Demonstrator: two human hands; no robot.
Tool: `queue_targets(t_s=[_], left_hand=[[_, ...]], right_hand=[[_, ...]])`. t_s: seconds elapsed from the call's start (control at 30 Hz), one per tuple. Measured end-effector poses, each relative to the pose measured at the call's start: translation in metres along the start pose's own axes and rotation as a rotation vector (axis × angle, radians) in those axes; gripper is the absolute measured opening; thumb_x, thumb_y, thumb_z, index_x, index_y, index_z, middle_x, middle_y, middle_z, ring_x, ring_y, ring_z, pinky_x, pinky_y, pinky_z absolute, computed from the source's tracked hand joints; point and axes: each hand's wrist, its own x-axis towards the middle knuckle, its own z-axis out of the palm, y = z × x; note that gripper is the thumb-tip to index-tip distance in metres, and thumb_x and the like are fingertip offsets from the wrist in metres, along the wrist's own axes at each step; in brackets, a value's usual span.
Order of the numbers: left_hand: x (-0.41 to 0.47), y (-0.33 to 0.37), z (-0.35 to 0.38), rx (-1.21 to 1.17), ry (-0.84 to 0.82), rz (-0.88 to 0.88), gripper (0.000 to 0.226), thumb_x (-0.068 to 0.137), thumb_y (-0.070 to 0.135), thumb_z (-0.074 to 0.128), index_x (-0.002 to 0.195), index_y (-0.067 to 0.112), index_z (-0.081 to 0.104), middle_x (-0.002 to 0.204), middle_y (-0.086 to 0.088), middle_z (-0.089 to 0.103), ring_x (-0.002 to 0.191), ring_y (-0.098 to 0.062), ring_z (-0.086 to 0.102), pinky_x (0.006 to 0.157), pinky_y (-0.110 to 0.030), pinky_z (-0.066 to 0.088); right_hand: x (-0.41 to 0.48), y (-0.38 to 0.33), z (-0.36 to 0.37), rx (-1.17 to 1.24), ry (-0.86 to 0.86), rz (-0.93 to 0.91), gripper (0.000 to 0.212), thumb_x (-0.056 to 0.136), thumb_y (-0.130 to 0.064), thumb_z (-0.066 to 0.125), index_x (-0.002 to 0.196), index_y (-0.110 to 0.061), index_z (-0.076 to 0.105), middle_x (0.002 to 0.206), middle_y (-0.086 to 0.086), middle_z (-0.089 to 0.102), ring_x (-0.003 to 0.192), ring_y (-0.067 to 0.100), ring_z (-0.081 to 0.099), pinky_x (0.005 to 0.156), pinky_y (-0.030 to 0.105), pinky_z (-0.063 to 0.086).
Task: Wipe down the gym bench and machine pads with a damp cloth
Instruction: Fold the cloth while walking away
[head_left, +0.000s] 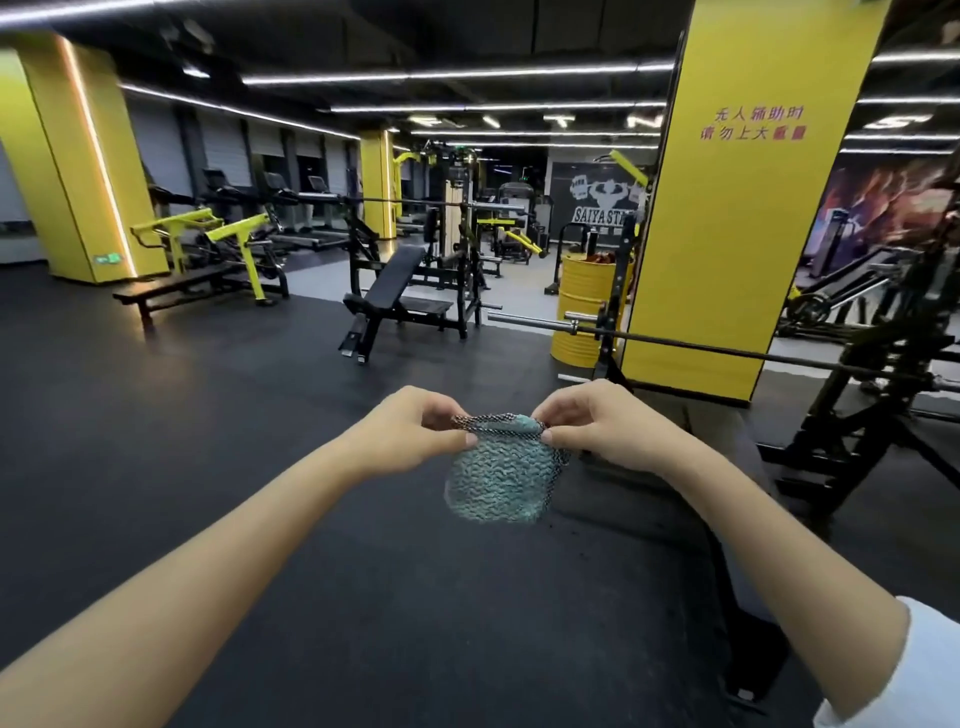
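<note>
At the centre of the frame both hands hold a teal cloth (498, 483) by its top edge; the left hand (410, 434) pinches the left corner between thumb and fingers, the right hand (597, 434) pinches the right corner likewise; the cloth hangs slack below them, over the dark floor (208, 467). At lower right, under the right forearm, lies what seems a dark bench pad (670, 499), too blurred to be sure; a barbell (727, 345) crosses behind it, before a yellow pillar (743, 208); an incline bench (395, 280) stands mid-frame.
</note>
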Motion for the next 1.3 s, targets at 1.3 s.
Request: queue_targets(t_s=[1.3], left_hand=[[0.738, -0.386, -0.216, -0.161, -0.144, -0.015, 0.016, 0.087, 0.023, 0.077, 0.090, 0.007, 0.074, 0.094, -0.016, 0.076, 0.086, -0.018, 0.065, 0.091, -0.049, 0.050]], right_hand=[[0.761, 0.292, -0.007, 0.043, 0.186, 0.178, 0.013, 0.091, -0.009, 0.068, 0.093, -0.022, 0.069, 0.087, 0.001, 0.071, 0.079, 0.008, 0.062, 0.084, 0.031, 0.050]])
